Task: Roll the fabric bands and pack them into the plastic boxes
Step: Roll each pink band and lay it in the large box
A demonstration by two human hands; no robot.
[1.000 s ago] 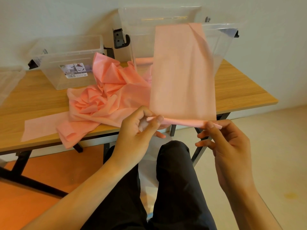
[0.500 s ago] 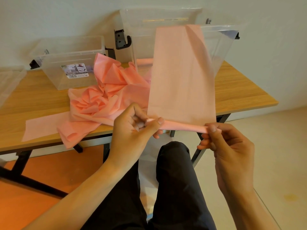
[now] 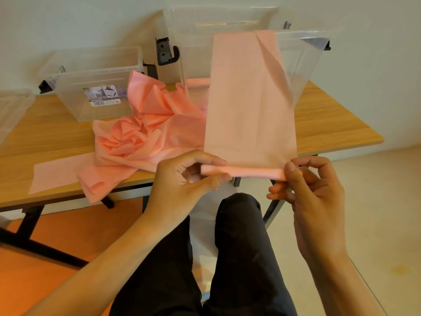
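Observation:
A long pink fabric band [image 3: 248,106] runs from the rim of the large clear plastic box [image 3: 300,55] down to my hands, in front of the table edge. Its near end is rolled into a thin tube [image 3: 248,171]. My left hand [image 3: 184,179] pinches the tube's left end and my right hand [image 3: 307,185] pinches its right end. A crumpled heap of pink bands [image 3: 141,142] lies on the wooden table [image 3: 330,124]. A smaller clear plastic box [image 3: 91,80] with a label stands at the back left. Inside the large box lies a pink roll [image 3: 197,82].
A flat pink band [image 3: 59,174] lies at the table's front left. Part of another clear container [image 3: 13,110] shows at the far left edge. My dark-trousered legs [image 3: 239,258] are below the hands. The wall is right behind the boxes.
The rolled tube has grown slightly thicker and risen a little as both hands turned it; the free length of the band is a bit shorter.

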